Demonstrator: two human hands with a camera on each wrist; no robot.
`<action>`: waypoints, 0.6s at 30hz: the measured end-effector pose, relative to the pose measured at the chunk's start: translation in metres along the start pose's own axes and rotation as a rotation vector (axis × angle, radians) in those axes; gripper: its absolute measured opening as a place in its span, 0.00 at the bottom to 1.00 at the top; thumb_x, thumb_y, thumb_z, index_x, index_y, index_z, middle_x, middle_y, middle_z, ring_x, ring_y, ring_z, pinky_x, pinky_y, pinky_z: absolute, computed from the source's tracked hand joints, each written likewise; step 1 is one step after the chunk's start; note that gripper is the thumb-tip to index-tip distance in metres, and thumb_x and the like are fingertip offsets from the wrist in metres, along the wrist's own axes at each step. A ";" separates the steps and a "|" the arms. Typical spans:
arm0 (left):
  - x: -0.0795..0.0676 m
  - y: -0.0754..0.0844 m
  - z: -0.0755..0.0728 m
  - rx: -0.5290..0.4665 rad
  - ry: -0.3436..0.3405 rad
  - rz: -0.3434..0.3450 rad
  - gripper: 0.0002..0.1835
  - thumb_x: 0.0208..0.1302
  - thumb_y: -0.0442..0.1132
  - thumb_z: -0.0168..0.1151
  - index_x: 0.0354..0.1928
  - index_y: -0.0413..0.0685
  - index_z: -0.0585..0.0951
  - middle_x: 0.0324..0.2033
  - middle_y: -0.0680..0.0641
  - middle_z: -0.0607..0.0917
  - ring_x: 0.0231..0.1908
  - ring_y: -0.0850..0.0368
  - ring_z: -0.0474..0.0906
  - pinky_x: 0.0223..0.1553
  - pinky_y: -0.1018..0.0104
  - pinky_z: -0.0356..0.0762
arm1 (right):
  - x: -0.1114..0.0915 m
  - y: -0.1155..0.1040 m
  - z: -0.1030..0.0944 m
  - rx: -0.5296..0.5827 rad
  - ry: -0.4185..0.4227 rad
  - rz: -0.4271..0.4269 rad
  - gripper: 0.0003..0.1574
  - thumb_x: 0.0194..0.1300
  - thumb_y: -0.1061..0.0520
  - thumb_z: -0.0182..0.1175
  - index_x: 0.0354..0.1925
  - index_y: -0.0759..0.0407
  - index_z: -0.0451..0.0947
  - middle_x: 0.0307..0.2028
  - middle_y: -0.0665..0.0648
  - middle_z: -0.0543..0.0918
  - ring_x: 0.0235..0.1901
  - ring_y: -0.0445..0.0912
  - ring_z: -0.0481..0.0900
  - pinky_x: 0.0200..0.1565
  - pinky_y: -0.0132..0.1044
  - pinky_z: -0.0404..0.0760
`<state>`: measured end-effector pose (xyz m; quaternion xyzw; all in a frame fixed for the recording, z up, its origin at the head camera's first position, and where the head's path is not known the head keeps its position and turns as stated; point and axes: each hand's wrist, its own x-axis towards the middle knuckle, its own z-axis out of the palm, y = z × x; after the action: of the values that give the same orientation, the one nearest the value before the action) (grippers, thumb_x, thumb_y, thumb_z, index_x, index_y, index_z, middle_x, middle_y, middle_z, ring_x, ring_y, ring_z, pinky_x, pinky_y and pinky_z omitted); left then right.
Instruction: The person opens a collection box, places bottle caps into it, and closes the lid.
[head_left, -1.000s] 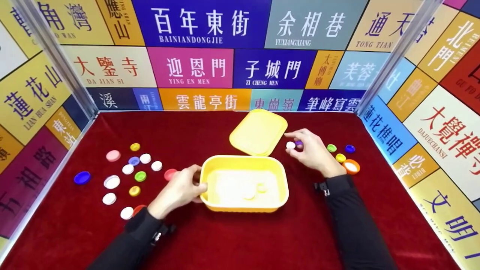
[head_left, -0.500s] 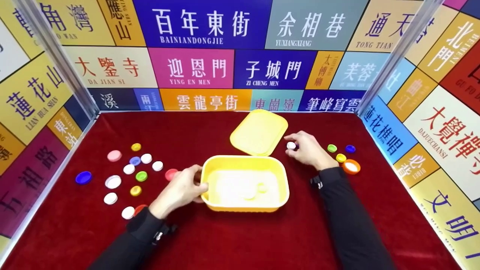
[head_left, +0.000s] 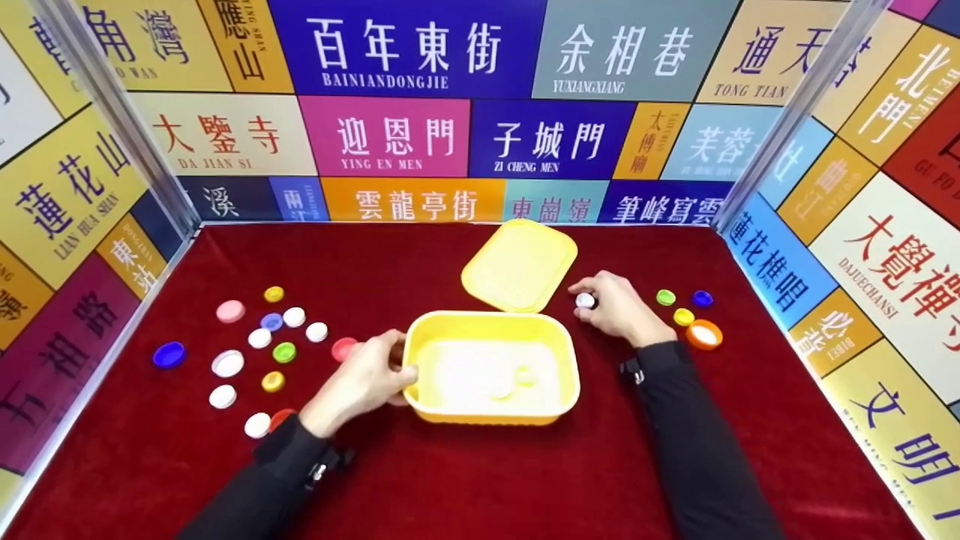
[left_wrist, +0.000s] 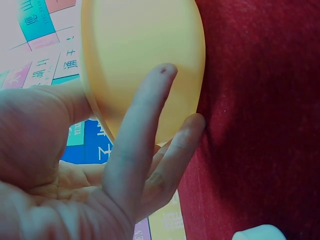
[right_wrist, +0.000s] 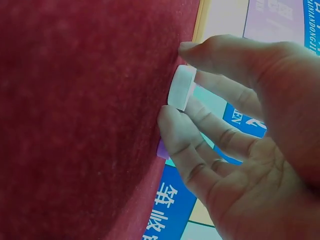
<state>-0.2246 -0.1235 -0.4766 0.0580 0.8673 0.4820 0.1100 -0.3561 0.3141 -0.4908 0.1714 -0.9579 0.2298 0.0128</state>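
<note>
My left hand [head_left: 365, 377] grips the left wall of the yellow plastic box [head_left: 495, 409], thumb over the rim and fingers outside; the left wrist view shows these fingers on the box's outer wall [left_wrist: 145, 40]. Inside lie a white bottle cap [head_left: 499, 388] and a yellow bottle cap [head_left: 525, 375]. My right hand [head_left: 619, 306], right of the box, has its fingers curled round a white bottle cap [head_left: 585, 301], low over the cloth. In the right wrist view that white cap [right_wrist: 182, 88] lies between thumb and fingers, and a purple cap [right_wrist: 162, 150] shows partly behind a finger.
Several loose bottle caps, such as a blue one [head_left: 169, 355], lie left of the box. More, including an orange one [head_left: 705, 345], lie right. The box's yellow lid [head_left: 520, 266] lies behind it on the dark red cloth [head_left: 360, 262]. Printed panels [head_left: 405, 135] enclose the back and sides.
My right hand has closed in around the white cap and come slightly nearer with it; the purple cap has gone out of the head view behind the hand. The left hand stays on the box.
</note>
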 end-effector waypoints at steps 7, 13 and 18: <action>0.001 0.000 0.001 -0.001 -0.001 -0.006 0.25 0.75 0.30 0.71 0.71 0.35 0.82 0.52 0.35 0.93 0.42 0.47 0.97 0.35 0.56 0.98 | -0.003 -0.001 0.001 0.025 0.001 0.018 0.20 0.74 0.66 0.76 0.62 0.63 0.94 0.53 0.69 0.90 0.53 0.62 0.90 0.61 0.57 0.88; 0.000 -0.001 0.000 0.016 0.006 0.000 0.24 0.75 0.31 0.72 0.70 0.35 0.82 0.52 0.36 0.93 0.41 0.49 0.97 0.35 0.56 0.98 | -0.005 -0.003 0.003 0.013 -0.009 0.020 0.18 0.74 0.66 0.74 0.59 0.63 0.95 0.52 0.67 0.91 0.51 0.61 0.89 0.60 0.57 0.90; 0.000 -0.001 0.000 0.002 0.007 0.008 0.24 0.74 0.30 0.72 0.70 0.35 0.83 0.52 0.36 0.93 0.42 0.49 0.97 0.34 0.56 0.98 | -0.006 -0.005 0.002 -0.013 -0.003 -0.005 0.16 0.74 0.65 0.74 0.57 0.64 0.95 0.50 0.67 0.91 0.50 0.61 0.88 0.58 0.58 0.91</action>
<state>-0.2246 -0.1245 -0.4775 0.0598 0.8678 0.4820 0.1049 -0.3490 0.3113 -0.4913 0.1742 -0.9590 0.2232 0.0132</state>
